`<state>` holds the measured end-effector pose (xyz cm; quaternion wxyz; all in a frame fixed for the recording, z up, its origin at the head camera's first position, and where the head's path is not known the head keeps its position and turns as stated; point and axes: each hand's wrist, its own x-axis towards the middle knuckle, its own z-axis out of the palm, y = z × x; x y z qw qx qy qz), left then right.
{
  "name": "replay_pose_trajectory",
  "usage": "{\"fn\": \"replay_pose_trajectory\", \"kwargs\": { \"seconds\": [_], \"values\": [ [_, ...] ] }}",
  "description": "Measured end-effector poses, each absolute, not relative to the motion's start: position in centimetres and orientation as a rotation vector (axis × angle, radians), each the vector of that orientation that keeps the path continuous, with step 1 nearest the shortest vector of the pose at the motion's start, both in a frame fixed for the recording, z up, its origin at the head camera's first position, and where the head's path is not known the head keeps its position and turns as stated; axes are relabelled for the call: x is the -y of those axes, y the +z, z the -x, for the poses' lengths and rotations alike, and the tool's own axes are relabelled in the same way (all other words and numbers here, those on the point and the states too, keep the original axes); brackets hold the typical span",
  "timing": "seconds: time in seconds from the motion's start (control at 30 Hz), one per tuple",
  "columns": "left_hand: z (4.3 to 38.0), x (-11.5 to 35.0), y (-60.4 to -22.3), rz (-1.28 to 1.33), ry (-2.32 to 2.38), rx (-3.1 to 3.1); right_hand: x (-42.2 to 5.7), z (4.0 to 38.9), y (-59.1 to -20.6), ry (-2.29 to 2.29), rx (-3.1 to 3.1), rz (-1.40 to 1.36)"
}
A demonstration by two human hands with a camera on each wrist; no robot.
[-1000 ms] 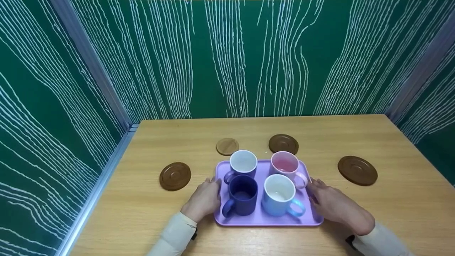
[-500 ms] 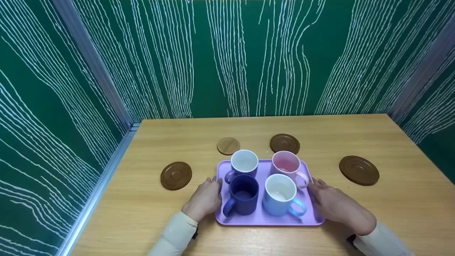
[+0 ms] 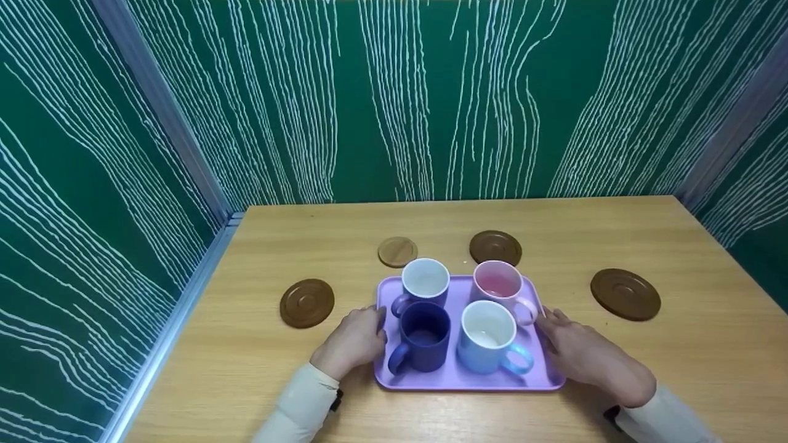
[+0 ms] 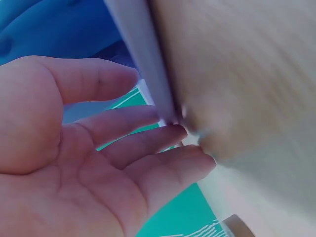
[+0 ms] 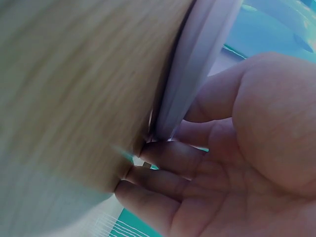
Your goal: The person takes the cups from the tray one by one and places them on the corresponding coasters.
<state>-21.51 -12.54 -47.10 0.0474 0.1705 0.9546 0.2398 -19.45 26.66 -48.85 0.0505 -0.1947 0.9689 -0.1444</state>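
A lilac tray lies on the wooden table, bearing several mugs. At its front stand a dark blue mug and a light blue mug; behind them are a white-lined mug with a dark handle and a pink mug. My left hand is at the tray's left side, thumb tip close to the rim, nearly straight fingers low at its outer edge. At the right side, my right hand touches the rim with its thumb; its extended fingers reach the tabletop.
Dark brown round coasters lie about the tray: a left coaster, a back coaster and a right coaster. A lighter wooden coaster sits behind the tray. Green walls with white lines enclose the table's back and sides.
My left hand has shifted slightly outward from the tray's edge. The tray and mugs keep their places on the table, and the view has moved a little.
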Motion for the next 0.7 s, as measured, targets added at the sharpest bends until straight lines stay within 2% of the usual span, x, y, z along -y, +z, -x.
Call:
{"fn": "replay_pose_trajectory", "kwargs": {
  "seconds": [0.27,0.7],
  "values": [
    [21.4,13.1,-45.7,-0.483,0.857,-2.976,-26.7,19.3,-49.0,-0.433,-2.989,0.669],
    [22.2,15.7,-43.5,-0.187,0.922,-3.045,-26.6,19.5,-48.8,-0.437,-2.966,0.614]
  ]
}}
